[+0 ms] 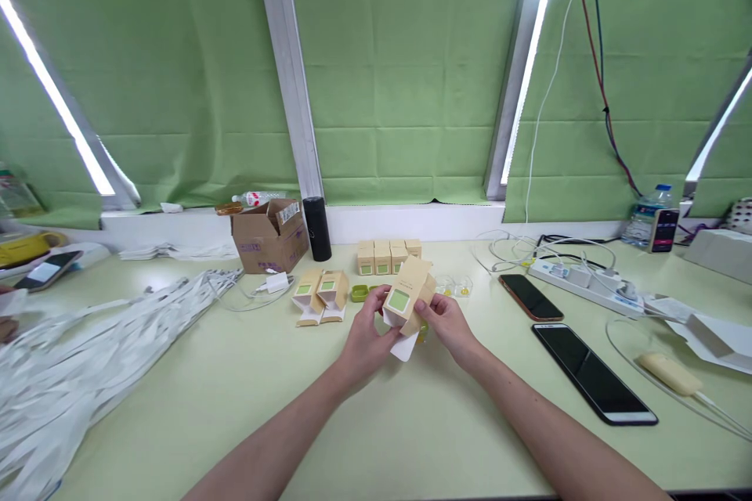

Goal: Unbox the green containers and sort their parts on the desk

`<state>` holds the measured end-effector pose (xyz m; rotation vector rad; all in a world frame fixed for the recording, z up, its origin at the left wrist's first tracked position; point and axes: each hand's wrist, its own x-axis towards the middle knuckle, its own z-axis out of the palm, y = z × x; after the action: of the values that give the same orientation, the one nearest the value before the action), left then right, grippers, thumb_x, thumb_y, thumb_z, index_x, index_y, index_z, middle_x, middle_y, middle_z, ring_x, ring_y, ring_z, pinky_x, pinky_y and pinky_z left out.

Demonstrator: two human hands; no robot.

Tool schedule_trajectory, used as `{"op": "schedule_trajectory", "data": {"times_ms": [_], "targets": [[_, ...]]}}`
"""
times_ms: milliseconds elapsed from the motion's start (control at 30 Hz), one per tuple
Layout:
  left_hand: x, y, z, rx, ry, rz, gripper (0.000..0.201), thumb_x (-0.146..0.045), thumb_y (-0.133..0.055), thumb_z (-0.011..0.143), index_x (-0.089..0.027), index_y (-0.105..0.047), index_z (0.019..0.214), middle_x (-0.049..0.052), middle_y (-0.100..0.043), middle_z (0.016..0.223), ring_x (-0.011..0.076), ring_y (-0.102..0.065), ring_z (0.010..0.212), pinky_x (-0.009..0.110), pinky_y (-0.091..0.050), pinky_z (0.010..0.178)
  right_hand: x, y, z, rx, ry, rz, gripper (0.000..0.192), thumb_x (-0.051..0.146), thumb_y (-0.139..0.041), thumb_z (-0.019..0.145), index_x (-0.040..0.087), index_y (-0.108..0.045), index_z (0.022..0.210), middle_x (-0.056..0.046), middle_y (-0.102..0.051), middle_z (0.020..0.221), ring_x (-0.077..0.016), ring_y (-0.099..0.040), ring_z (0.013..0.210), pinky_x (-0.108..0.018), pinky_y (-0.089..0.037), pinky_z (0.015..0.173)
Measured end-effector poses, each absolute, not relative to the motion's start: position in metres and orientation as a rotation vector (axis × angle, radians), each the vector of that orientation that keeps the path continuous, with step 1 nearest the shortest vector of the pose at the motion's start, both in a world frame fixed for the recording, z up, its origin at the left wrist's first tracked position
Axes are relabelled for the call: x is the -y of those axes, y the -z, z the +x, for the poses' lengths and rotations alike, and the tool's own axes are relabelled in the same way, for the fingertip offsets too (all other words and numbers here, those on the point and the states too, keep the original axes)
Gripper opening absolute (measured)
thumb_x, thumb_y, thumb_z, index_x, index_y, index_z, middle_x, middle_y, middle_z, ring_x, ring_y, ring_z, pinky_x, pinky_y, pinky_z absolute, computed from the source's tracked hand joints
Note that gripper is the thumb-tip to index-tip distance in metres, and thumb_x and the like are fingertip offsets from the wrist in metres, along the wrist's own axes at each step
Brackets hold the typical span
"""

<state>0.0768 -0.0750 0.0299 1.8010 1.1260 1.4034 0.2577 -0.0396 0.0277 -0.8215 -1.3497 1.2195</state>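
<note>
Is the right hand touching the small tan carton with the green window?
Touching. The head view shows the right hand gripping the carton's right side, fingers wrapped against it, while the left hand holds its lower left, above the table.

Bright, even daylight enters through slits between the green blinds (405, 70); sharp centre, wide-angle bending at the edges.

Both bare forearms reach in from the lower edge and converge toward the middle of the view. The left hand (365, 338) is raised with its back to the camera, fingers (371, 305) curled upward in a grip. The right hand (451, 326) faces it closely, thumb inward, fingers bent and closed in a matching grip.
</note>
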Motion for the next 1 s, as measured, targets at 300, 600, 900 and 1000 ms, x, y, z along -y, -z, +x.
{"op": "schedule_trajectory", "data": {"times_ms": [300,600,900,1000], "targets": [[0.077,-0.03,0.077,-1.058,-1.381,1.747,0.077,-0.029,-0.087,0.075,-0.027,-0.047,0.141,0.011,-0.062,0.14,0.0302,-0.06,0.129,0.043,-0.05,0.105,0.042,-0.029,0.258,1.317,-1.287,-0.852,0.067,0.079,-0.083,0.062,0.018,-0.08,0.092,-0.013,-0.083,0.098,-0.0315,-0.076,0.086,-0.041,-0.062,0.076],[0.071,-0.024,0.064,-0.885,-1.352,1.738,0.062,-0.054,-0.065,0.096,-0.023,-0.047,0.145,0.014,-0.065,0.136,0.0298,-0.062,0.123,0.043,-0.049,0.105,0.043,-0.032,0.261,1.221,-1.256,-0.853,0.061,0.072,-0.086,0.066,0.019,-0.078,0.097,-0.013,-0.083,0.101,-0.0313,-0.078,0.09,-0.042,-0.063,0.078],[0.067,-0.029,0.065,-1.117,-1.362,1.775,0.043,-0.061,-0.06,0.096,-0.019,-0.069,0.091,0.005,-0.068,0.084,0.0197,-0.059,0.078,0.032,-0.047,0.072,0.045,-0.033,0.262,1.233,-1.281,-0.824,0.055,0.065,-0.09,0.063,0.019,-0.079,0.089,-0.011,-0.083,0.091,-0.0305,-0.077,0.08,-0.044,-0.063,0.073],[0.066,-0.029,0.064,-1.15,-1.355,1.802,0.044,-0.061,-0.063,0.093,-0.019,-0.068,0.083,0.003,-0.064,0.076,0.0183,-0.055,0.073,0.03,-0.044,0.067,0.047,-0.034,0.26,1.283,-1.252,-0.825,0.053,0.067,-0.089,0.064,0.019,-0.078,0.086,-0.01,-0.082,0.088,-0.03,-0.076,0.077,-0.043,-0.062,0.07]]}}
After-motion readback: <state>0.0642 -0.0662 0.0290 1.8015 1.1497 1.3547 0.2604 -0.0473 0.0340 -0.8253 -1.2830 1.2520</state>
